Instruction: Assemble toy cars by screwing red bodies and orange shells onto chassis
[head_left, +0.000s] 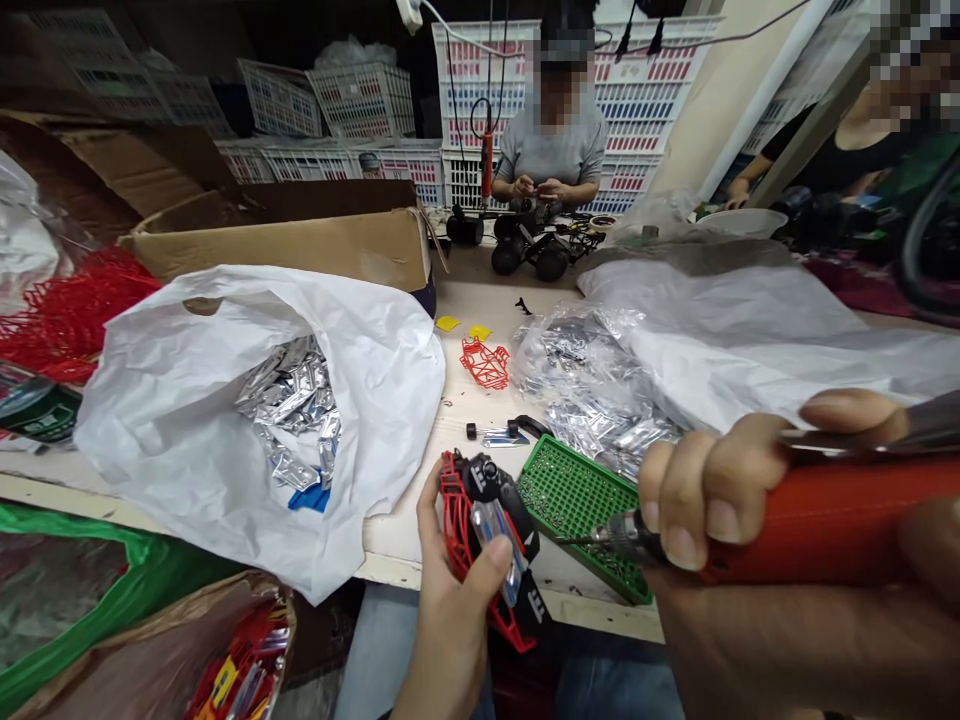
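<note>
My left hand [450, 630] grips a toy car body [456, 515] with a red cage frame and black parts. My thumb presses a silver and blue piece [491, 525] against its side. An orange-red electric screwdriver [817, 525] fills my right hand [712, 490], fingers wrapped around it. Its bit points left, over the green perforated tray [628, 585] of small screws and close to the car body. Behind the tray, black-ended small parts [495, 434] lie on the table.
A white sack [390, 350] of silver pieces stands left, before a cardboard box [300, 245]. Clear bags [592, 380] of silver parts lie right of a red frame [486, 363]. Across the table, a person [551, 150] works near black-wheeled toy cars [551, 262]. Another person sits far right.
</note>
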